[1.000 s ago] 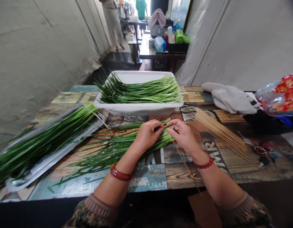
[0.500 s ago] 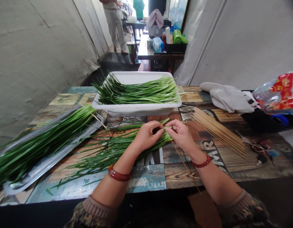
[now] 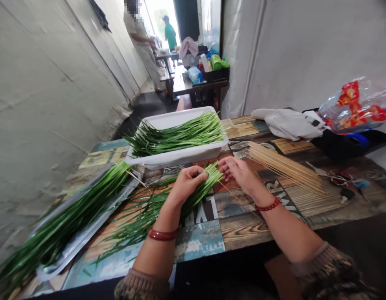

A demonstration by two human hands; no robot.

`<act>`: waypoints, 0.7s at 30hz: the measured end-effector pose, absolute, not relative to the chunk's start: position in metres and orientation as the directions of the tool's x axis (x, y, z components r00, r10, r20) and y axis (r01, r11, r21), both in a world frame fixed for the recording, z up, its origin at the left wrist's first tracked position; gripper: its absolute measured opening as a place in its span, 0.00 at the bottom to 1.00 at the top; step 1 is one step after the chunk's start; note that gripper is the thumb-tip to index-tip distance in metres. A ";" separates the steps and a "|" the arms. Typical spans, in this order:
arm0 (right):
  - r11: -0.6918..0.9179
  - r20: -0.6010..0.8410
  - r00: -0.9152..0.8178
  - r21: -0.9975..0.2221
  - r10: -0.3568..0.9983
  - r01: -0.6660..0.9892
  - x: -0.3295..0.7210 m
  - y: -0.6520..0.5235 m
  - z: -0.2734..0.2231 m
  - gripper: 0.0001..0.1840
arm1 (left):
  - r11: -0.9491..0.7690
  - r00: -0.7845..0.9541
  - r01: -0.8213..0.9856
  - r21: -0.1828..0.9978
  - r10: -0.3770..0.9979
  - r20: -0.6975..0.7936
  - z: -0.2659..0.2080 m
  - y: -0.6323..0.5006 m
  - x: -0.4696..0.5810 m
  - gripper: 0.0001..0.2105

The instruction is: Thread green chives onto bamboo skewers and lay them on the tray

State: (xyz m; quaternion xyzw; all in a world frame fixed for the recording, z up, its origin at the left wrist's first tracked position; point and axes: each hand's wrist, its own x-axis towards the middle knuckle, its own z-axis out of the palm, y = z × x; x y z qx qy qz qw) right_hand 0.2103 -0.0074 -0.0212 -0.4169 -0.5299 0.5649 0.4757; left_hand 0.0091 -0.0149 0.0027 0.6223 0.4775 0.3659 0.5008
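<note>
My left hand (image 3: 190,182) is closed, thumb and fingers pinching a bunch of garlic chives (image 3: 197,198) near its pale stem ends. The dark leaves fan out to the left across the table. At the cut ends, my right hand (image 3: 238,171) has loosely bent fingers, apart from one another; contact with the stems is unclear. A thin bamboo skewer (image 3: 229,189) sticks out of the bunch below my right hand. Behind it, a white plastic tub (image 3: 177,157) holds more chives. Another pile of chives (image 3: 96,204) lies on a clear tray (image 3: 77,250) to the left.
Bamboo skewers (image 3: 283,168) lie in a pile right of my hands. Scissors (image 3: 321,171) and keys (image 3: 346,193) are farther right. A pale cap (image 3: 286,123) and a red-printed plastic bag (image 3: 355,106) sit at the back right. Two people stand in the background.
My right hand has come away from my left, its pinch loosened. The left stays on the chives, whose stem ends now show between the hands. The view has tilted and shifted.
</note>
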 end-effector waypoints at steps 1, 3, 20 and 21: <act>0.014 0.034 -0.236 -0.996 0.971 -0.087 0.212 -0.008 -0.019 0.23 | -0.026 0.248 0.201 0.979 0.969 -0.025 0.005 -0.014 0.007 0.12; 0.057 0.066 -0.332 -0.998 0.941 -0.038 0.214 -0.011 -0.013 0.22 | -0.023 0.195 0.166 0.986 0.981 -0.010 0.015 -0.015 0.004 0.13; 0.695 0.616 -0.328 -0.586 0.716 0.417 0.192 -0.062 0.114 0.10 | -0.189 0.339 -0.028 0.982 0.922 0.187 0.132 -0.079 -0.021 0.15; 0.706 0.620 -0.344 -0.574 0.705 0.414 0.192 -0.065 0.116 0.10 | -0.171 0.340 -0.028 0.985 0.925 0.170 0.133 -0.082 -0.021 0.15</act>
